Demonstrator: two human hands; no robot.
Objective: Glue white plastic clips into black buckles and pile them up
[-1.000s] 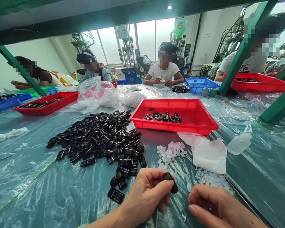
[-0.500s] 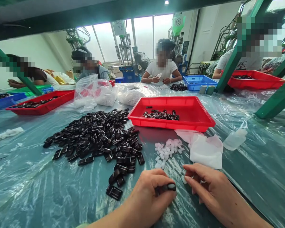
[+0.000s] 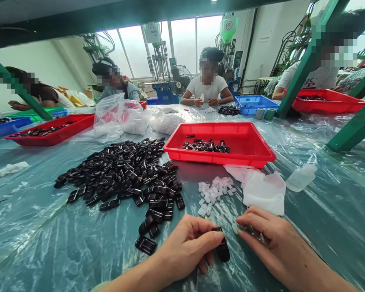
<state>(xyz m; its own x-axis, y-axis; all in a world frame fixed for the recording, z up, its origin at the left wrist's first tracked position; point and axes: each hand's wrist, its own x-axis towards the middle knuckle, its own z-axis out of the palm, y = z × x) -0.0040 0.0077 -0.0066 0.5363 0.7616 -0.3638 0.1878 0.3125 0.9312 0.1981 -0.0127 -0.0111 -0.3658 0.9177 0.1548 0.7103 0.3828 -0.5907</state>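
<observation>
On the near side of the red tray (image 3: 246, 142), my left hand (image 3: 190, 245) pinches a black piece (image 3: 223, 250) between thumb and fingers, turned since a moment ago from its pale oval to a glossy, round-ended face. My right hand (image 3: 280, 243) curls at a small white piece (image 3: 235, 228); whether it grips, I cannot tell. Beyond the tray, a green hopper (image 3: 228, 34) reads "5".

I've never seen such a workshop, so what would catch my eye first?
Probably the heap of shiny black plastic-looking pieces, left of centre. Next, the red rectangular plastic tray just right of it, mid-picture. At the front, the person's bare left hand holds one shiny black oblong piece.
</observation>
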